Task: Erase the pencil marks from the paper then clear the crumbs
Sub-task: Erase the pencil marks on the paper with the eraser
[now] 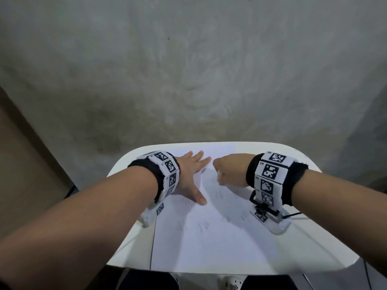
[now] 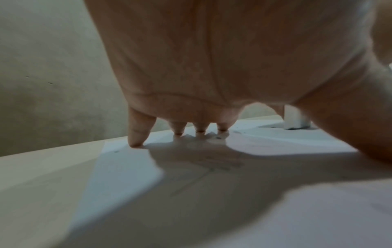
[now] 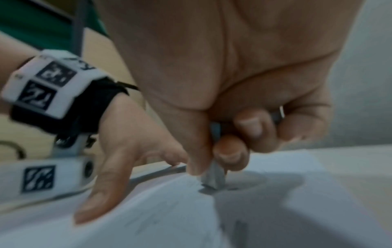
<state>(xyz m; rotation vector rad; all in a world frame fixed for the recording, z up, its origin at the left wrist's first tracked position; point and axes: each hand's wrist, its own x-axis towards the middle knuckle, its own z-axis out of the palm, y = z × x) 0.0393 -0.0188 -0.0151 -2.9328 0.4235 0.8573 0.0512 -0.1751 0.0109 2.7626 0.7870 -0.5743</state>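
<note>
A white sheet of paper [image 1: 219, 243] with faint pencil marks [image 1: 202, 226] lies on a small white table [image 1: 123, 233]. My left hand [image 1: 191, 174] lies flat on the sheet's upper left part with fingers spread, its fingertips [image 2: 135, 142] pressing the paper down. My right hand [image 1: 227, 169] is curled in a fist and pinches a white eraser [image 3: 213, 177] between thumb and fingers. The eraser's lower end touches the paper near the top middle, where a grey smudge [image 3: 210, 189] shows. The same eraser [image 2: 296, 120] stands upright on the sheet in the left wrist view.
The table's rounded far edge [image 1: 209, 143] lies just past the hands, with grey concrete floor [image 1: 188, 70] beyond. A thin black cable [image 1: 293, 214] runs off the right wrist device. A brown surface [image 1: 25, 164] stands to the left.
</note>
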